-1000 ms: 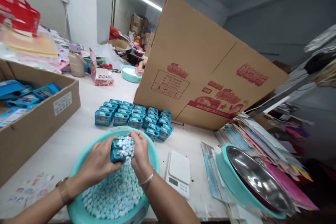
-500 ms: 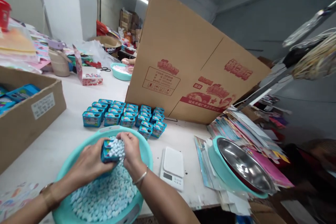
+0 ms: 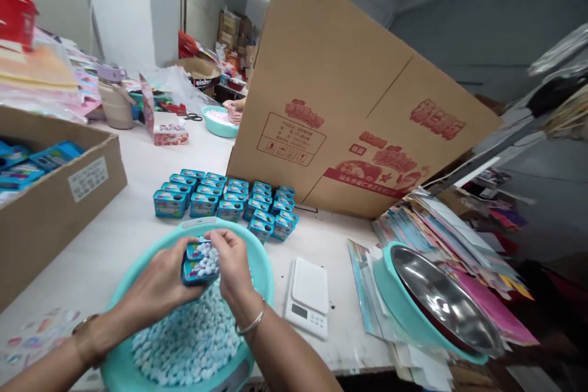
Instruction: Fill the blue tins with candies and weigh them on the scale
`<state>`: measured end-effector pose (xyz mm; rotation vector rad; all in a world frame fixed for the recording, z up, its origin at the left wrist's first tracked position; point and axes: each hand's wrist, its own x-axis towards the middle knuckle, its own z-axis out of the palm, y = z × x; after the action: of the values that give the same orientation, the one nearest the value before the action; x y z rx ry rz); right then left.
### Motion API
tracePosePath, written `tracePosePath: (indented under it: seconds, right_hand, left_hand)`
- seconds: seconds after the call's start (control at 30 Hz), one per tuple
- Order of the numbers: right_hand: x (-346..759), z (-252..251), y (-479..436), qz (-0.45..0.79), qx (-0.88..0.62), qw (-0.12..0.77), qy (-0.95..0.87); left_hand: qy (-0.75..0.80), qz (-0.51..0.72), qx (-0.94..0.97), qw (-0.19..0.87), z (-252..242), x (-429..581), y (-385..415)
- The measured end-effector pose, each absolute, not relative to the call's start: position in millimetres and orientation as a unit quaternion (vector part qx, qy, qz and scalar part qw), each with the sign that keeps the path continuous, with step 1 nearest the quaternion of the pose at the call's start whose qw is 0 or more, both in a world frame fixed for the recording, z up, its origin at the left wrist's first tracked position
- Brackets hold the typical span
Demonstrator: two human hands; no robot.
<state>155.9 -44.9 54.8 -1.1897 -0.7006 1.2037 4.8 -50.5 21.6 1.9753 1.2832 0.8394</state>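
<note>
My left hand (image 3: 158, 285) grips a small blue tin (image 3: 196, 269) heaped with pale blue candies, held over a teal basin (image 3: 257, 257) full of the same candies (image 3: 188, 337). My right hand (image 3: 234, 266) is curled against the tin's far side, fingers pressing on the heaped candies. Both hands are closed around the tin. Just beyond the basin stand several filled blue tins (image 3: 225, 201) in rows on the white table (image 3: 133, 226).
A small white scale (image 3: 309, 297) lies right of the basin. A steel bowl in a teal basin (image 3: 436, 306) rests on stacked printed sheets at right. A big cardboard sheet (image 3: 349, 98) leans behind the tins. An open carton (image 3: 59, 196) stands left. Another person's hand (image 3: 234, 115) works at a far basin.
The heap of candies on the tin has shrunk a little as my hands shift over the basin. The camera view swung slightly; the table's items stay put.
</note>
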Motion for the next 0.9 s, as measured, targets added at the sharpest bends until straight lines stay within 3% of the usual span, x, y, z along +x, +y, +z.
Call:
tracePosePath:
  seconds: [0.17,0.47,0.6,0.7,0.77,0.9]
  right_hand:
    - [157,59,-53,0.521,-0.51,0.626,-0.278]
    - [146,60,-59,0.525,-0.507,0.634,-0.256]
    - [153,65,-63,0.579,-0.463,0.63,-0.232]
    - [164,67,-66,0.591,-0.466,0.62,-0.22]
    - [168,66,-70,0.584,-0.486,0.612,-0.217]
    - [161,66,-86,0.517,-0.539,0.594,-0.298]
  left_hand:
    - [0.486,0.323,0.728,0.361,21,-4,-54]
    - [0.464,0.314,0.776,0.29,6,-17,-64]
    - [0.47,0.313,0.746,0.354,17,-33,-67]
    - [0.456,0.308,0.697,0.459,27,-45,-76]
    - [0.441,0.311,0.658,0.525,31,-48,-83]
    - [0.447,0.368,0.603,0.549,32,-40,-91]
